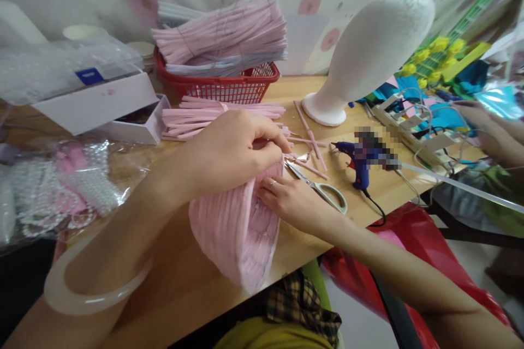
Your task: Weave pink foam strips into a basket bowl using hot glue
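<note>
Close-in work by fingertip

The left hand (237,150) has its grip closed, seemingly pinching the top edge of the pink pipe-cleaner shell (221,229). The right hand's (297,204) fingers bend against its opening; how firmly, I cannot tell. Edge-forming seems in hand; the next move calls for a steady wall. On the bench (297,251), scissors (316,185) lie at two o'clock.

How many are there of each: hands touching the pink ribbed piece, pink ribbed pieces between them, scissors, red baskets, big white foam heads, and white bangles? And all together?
Hands: 2 (left hand, right hand)
Pink ribbed piece: 1
Scissors: 1 pair
Red basket: 1
White foam head: 1
White bangle: 1
Total: 7
</note>
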Demonstrator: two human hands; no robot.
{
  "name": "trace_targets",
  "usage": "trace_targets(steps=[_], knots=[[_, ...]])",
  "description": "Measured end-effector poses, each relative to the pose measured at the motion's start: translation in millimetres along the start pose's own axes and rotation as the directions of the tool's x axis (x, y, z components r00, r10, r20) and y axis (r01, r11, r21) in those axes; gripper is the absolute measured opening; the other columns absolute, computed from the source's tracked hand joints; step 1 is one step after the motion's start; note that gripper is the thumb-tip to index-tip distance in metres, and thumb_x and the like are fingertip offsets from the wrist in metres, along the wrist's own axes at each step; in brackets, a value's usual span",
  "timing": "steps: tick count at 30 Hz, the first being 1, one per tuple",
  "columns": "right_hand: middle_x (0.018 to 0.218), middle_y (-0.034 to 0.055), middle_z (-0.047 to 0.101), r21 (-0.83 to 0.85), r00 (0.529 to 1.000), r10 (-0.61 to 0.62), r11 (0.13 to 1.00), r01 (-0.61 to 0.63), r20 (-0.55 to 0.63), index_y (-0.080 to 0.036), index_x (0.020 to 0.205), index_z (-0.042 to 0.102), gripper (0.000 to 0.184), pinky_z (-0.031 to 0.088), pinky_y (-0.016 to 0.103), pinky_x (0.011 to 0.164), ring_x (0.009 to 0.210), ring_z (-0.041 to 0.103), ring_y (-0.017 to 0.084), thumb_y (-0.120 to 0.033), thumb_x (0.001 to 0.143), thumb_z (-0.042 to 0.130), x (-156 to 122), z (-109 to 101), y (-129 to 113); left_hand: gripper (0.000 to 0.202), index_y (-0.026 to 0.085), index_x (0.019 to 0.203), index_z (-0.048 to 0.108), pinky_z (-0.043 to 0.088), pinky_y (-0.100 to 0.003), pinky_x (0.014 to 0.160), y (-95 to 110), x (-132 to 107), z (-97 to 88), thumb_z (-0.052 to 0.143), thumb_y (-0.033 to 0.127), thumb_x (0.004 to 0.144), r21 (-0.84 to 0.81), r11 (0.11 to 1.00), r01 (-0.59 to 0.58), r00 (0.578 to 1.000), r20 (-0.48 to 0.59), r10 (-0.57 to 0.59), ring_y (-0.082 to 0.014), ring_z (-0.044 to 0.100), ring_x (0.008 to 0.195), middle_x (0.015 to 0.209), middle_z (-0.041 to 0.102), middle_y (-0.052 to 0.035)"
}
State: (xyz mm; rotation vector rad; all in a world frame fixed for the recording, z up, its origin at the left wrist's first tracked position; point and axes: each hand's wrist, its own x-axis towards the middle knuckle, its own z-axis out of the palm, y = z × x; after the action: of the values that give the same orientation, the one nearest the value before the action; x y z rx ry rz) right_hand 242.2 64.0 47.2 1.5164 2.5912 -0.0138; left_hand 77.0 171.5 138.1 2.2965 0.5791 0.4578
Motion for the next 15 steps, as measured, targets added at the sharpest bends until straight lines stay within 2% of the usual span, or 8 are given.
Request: trace_targets(steps=[6, 12, 15], knots=[[0.103, 0.0148, 0.068, 0.006, 0.993, 0.096, 0.995, -0.096, -0.066, -0.009, 0.102, 0.069, 0.024, 0.038, 0.03, 0.06, 0.077, 0.06, 0.019, -0.006, 0.099, 0.045, -1.4, 5.2, 5.3, 0.033, 0.025, 0.095, 0.081, 0.051, -0.027, 0.089, -1.3, 0.2, 0.5, 0.051, 0.019, 0.082, 0.009, 1.0, -0.023, 1.0, -0.017, 0.023, -0.0168, 0.071, 0.096, 0.098, 0.08, 0.0045], [0.096, 0.0088, 0.068, 0.072, 0.996, 0.037, 0.997, -0.031, -0.08, -0.012, 0.102, 0.067, 0.017, 0.041, 0.03, 0.067, 0.079, 0.06, 0.018, -0.017, 0.103, 0.051, -6.7, 5.1, 12.5, 0.035, 0.024, 0.094, 0.081, 0.051, -0.026, 0.088, -2.4, 0.3, 0.3, 0.05, 0.018, 0.081, 0.0, 1.0, -0.014, 1.0, -0.013, 0.014, -0.0171, 0.071, 0.096, 0.099, 0.08, 0.0048], [0.098, 0.0101, 0.068, 0.071, 0.996, 0.024, 0.997, -0.017, -0.09, -0.012, 0.099, 0.067, 0.016, 0.041, 0.031, 0.069, 0.083, 0.06, 0.02, -0.018, 0.102, 0.053, -6.7, 7.2, 11.1, 0.036, 0.023, 0.096, 0.081, 0.052, -0.025, 0.088, -2.6, 0.5, 0.4, 0.049, 0.019, 0.08, 0.011, 1.0, -0.016, 1.0, -0.017, 0.016, -0.0171, 0.071, 0.095, 0.1, 0.08, 0.0043]])
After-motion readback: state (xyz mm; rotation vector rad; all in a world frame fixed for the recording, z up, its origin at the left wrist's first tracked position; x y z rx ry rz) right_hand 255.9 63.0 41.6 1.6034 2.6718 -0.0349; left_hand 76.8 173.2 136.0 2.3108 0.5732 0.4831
